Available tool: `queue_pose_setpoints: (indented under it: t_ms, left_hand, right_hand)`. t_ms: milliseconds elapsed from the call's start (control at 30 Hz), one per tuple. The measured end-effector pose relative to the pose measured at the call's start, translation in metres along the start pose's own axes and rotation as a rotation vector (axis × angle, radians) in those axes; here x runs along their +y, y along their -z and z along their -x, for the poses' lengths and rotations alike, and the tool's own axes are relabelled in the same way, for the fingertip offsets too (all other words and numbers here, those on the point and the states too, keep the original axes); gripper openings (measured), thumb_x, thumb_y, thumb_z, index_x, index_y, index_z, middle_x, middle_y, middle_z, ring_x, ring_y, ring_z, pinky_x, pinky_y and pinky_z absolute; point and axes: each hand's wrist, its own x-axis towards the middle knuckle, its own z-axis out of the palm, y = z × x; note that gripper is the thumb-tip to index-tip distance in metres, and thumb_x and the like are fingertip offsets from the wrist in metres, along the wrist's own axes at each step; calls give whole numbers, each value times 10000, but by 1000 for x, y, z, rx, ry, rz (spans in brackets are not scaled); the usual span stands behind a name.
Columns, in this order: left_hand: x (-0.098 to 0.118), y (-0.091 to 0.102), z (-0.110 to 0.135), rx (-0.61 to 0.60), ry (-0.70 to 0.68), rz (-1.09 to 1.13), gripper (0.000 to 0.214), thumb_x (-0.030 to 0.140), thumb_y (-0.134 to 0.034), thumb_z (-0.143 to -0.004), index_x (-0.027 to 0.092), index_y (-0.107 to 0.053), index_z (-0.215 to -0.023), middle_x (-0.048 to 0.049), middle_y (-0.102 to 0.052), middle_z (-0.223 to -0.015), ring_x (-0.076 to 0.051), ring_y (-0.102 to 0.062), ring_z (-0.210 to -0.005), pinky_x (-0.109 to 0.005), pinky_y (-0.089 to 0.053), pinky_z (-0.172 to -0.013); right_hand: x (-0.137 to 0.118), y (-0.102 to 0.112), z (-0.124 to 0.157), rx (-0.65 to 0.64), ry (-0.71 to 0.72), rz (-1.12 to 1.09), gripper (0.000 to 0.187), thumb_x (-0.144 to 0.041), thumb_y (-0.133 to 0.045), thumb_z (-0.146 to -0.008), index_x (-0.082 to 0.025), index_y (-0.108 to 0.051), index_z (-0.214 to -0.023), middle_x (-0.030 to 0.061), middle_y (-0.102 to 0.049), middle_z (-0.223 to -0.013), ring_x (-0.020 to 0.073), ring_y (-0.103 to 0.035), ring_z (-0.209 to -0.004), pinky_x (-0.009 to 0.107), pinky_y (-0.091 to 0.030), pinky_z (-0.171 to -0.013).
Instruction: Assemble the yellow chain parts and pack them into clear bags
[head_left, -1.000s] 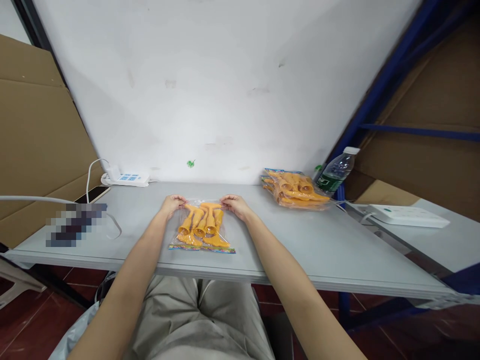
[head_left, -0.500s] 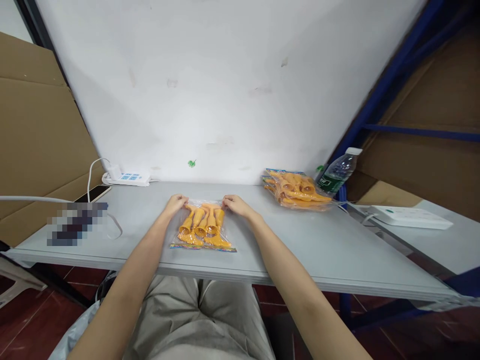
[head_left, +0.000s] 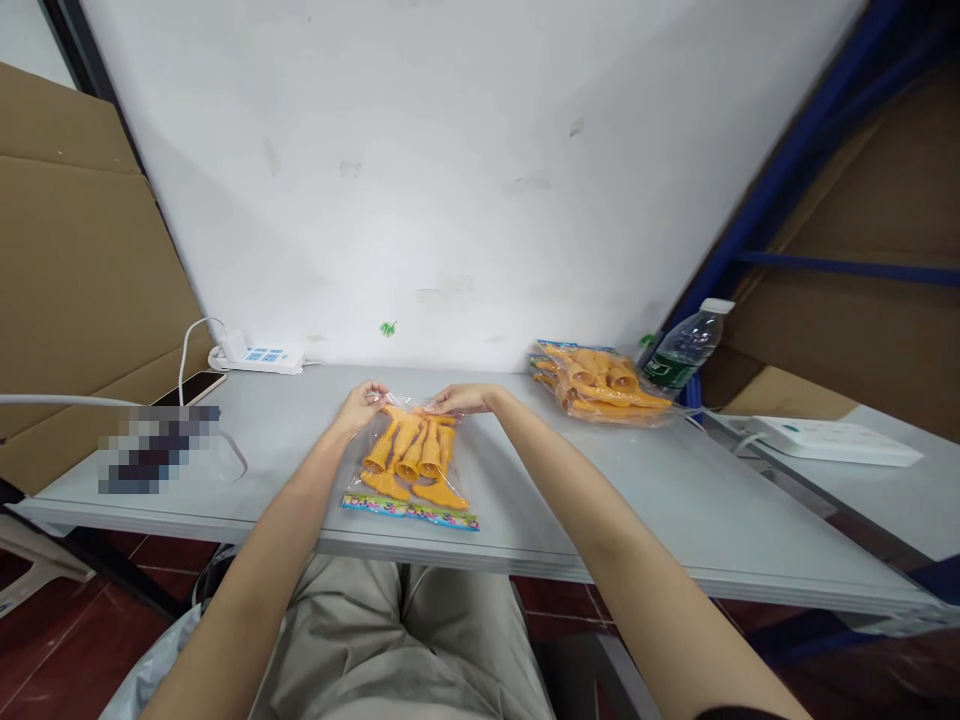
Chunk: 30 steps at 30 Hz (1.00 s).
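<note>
A clear plastic bag (head_left: 411,462) of several orange plastic toy pieces, flared like horns at one end, lies on the grey table (head_left: 300,470) before me. Its printed colourful strip faces my lap. My left hand (head_left: 366,402) pinches the bag's far left corner. From the right, my right hand (head_left: 459,399) is closed on the bag's far edge, its fingers reaching in toward the middle. The exact hold of the right fingertips is partly hidden.
Similar filled bags (head_left: 600,385) are stacked at the back right, against a plastic water bottle (head_left: 688,345). Power strips (head_left: 262,358) sit at the back left and on the right-hand surface. A phone (head_left: 191,388) and a white cable are at the left, beside a cardboard panel (head_left: 75,270).
My right hand has slid left along the bag's far edge, closer to my left hand. The bag's far side has been raised, and its printed strip shows more fully.
</note>
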Motion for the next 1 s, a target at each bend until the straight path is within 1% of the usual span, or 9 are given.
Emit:
queue_pose_setpoints:
  t_ms: [100,167,267,367,467,600,700,867,1000]
  left_hand:
    - [0,-3,1,3,-30,9,343,348,-793,-605,174,-567,-794,-6,-643,-714,-145,-638,-738,-274,-506,-725]
    - [0,-5,1,10,-33,11,353,363,-794,-609,169,-582,-813,-18,-653,-741,-147,-637,-755,-276,-511,-732]
    - [0,-7,2,62,-47,32,361,349,-788,-616,165,-612,-873,-37,-658,-864,-144,-632,-795,-267,-524,-712]
    - [1,-4,-1,196,-32,79,313,311,-745,-669,172,-613,-917,-52,-630,-967,-142,-629,-828,-255,-540,-668]
    - [-1,5,-6,355,58,88,203,242,-674,-730,166,-589,-898,-57,-608,-949,-136,-627,-797,-233,-534,-593]
    - [-4,16,-9,474,192,27,149,173,-621,-737,167,-559,-873,-50,-612,-871,-123,-619,-712,-198,-482,-527]
    - [-7,17,-9,479,224,-37,160,169,-597,-739,171,-548,-891,-56,-622,-882,-115,-619,-699,-181,-453,-518]
    - [-10,13,-8,462,222,-109,180,173,-551,-740,174,-535,-919,-63,-626,-885,-116,-618,-696,-173,-430,-504]
    - [-10,12,-7,452,206,-124,197,170,-542,-725,171,-536,-922,-56,-613,-867,-117,-608,-691,-183,-434,-515]
  right_hand:
    - [1,-4,-4,-126,-4,-161,437,-468,-854,-585,-131,-694,-814,35,-703,-785,131,-624,-721,212,-464,-645]
    - [5,-9,-6,-133,9,-262,424,-411,-878,-568,-126,-706,-831,48,-726,-854,143,-655,-809,211,-491,-734]
    - [13,-14,-6,-123,12,-354,344,-356,-859,-623,-110,-703,-807,58,-733,-837,141,-669,-787,216,-515,-747]
    - [17,-14,5,-63,-4,-421,251,-313,-797,-713,-110,-701,-825,61,-736,-830,138,-675,-744,214,-537,-691]
    - [16,-7,27,78,6,-482,172,-279,-736,-775,-122,-696,-832,54,-732,-811,130,-672,-718,198,-546,-660]
    - [10,12,67,411,110,-529,101,-241,-661,-828,-144,-678,-848,71,-726,-841,140,-673,-753,198,-555,-677]
    - [11,33,96,748,196,-536,100,-247,-601,-856,-161,-646,-881,82,-715,-871,163,-678,-807,221,-570,-683]
    - [31,72,130,1309,351,-793,62,-238,-563,-842,-196,-545,-885,45,-664,-834,170,-670,-735,294,-592,-595]
    - [53,94,143,1720,397,-949,65,-155,-447,-858,-212,-453,-889,86,-616,-1084,136,-666,-905,267,-570,-692]
